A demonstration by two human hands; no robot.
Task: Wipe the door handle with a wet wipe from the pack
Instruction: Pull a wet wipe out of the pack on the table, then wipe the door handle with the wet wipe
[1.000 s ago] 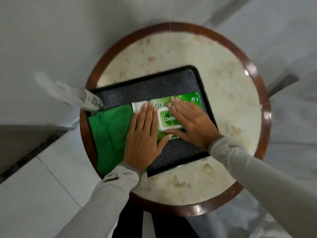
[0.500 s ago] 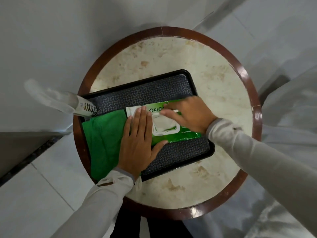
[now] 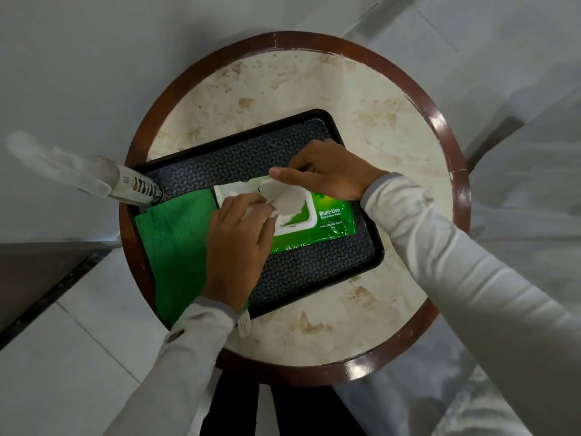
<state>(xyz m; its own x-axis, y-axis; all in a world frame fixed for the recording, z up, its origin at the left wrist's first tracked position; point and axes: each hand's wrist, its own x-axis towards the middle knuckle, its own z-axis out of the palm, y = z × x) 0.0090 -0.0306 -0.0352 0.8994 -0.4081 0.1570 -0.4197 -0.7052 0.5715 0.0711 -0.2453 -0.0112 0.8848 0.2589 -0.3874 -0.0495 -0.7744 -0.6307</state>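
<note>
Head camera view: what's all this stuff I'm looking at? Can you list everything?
Round table: one, cream marble top with brown rim, centre.
Tray: one, black, on the table.
Wet wipe pack: one, green, white flip lid open, on the tray.
Wet wipe: one, white, partly pulled from the pack.
Cloth: one, green, tray's left end.
Spray bottle: one, white, tray's left corner.
Left hand: pinching the wipe.
Right hand: holding the lid open.
</note>
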